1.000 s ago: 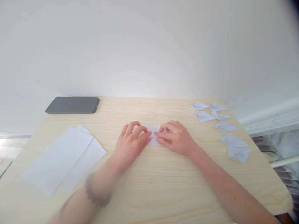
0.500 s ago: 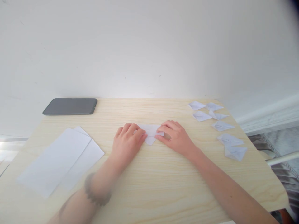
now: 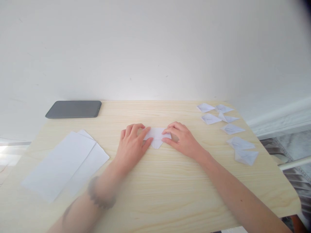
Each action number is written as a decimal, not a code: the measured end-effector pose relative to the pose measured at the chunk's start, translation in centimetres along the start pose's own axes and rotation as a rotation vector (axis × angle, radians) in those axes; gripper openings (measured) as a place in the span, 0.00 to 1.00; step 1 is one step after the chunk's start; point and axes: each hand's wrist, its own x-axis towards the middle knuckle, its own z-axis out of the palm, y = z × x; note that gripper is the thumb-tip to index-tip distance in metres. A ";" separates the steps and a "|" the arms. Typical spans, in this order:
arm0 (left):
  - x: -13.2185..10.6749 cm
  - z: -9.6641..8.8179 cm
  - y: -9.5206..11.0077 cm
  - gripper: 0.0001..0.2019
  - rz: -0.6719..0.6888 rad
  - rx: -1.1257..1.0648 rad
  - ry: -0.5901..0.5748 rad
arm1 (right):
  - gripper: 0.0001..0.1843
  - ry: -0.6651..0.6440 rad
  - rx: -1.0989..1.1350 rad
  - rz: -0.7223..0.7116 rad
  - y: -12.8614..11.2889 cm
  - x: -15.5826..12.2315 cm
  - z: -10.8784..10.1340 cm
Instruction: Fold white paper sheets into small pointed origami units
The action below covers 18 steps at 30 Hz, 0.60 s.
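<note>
A small folded sheet of white paper (image 3: 156, 133) lies on the wooden table between both hands, a short pointed flap facing me. My left hand (image 3: 132, 142) has its thumb and index finger on the paper's left end, closed on it, with the other fingers resting on the tabletop. At the right end, my right hand (image 3: 182, 139) pinches the paper between thumb and index finger. A dark beaded bracelet (image 3: 99, 195) circles my left wrist.
Flat white paper sheets (image 3: 65, 161) overlap at the left. A dark phone (image 3: 73, 109) lies by the wall at the back left. Several folded paper pieces (image 3: 232, 128) run down the right side. The table's right edge (image 3: 274, 158) drops to a tiled floor.
My left thumb and index finger have spread a little, showing more of the folded paper. My right hand has barely moved. The view has shifted slightly.
</note>
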 end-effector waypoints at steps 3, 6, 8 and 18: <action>0.0 0.0 0.0 0.18 -0.006 0.009 -0.001 | 0.10 -0.007 -0.001 0.011 0.0 0.0 0.0; 0.0 0.0 0.0 0.20 -0.028 0.015 0.000 | 0.10 -0.023 0.008 0.027 0.0 0.1 -0.1; 0.0 0.0 0.0 0.20 -0.036 0.002 -0.001 | 0.10 -0.040 0.020 0.045 -0.1 0.1 -0.3; 0.1 -0.1 -0.2 0.13 -0.042 -0.215 0.010 | 0.08 -0.036 0.116 0.047 -0.1 0.0 -0.6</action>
